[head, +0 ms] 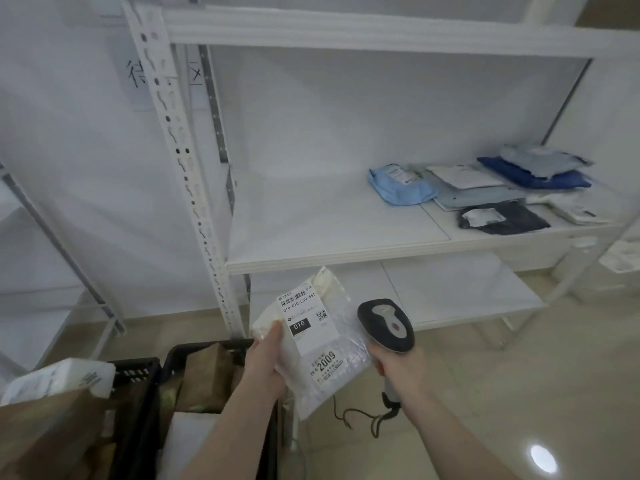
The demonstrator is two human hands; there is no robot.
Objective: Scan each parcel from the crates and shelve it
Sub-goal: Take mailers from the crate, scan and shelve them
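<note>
My left hand (265, 362) grips a white bubble-wrap parcel (341, 358) by its left edge, label side up, with a barcode label and a "2009" sticker showing. To its right my right hand (398, 367) holds a black and grey barcode scanner (386, 323) by the handle, its head just beside the parcel's right edge. Both are held low in front of a white metal shelf unit (329, 251). On the right part of the middle shelf lie several parcels (478, 192): light blue, white, dark blue and black bags.
Black crates (152, 372) stand at the lower left, holding brown paper parcels and a white package (69, 375). The scanner's cable (360, 415) trails onto the shiny tiled floor. A lower shelf runs below. A second white rack stands at the far left.
</note>
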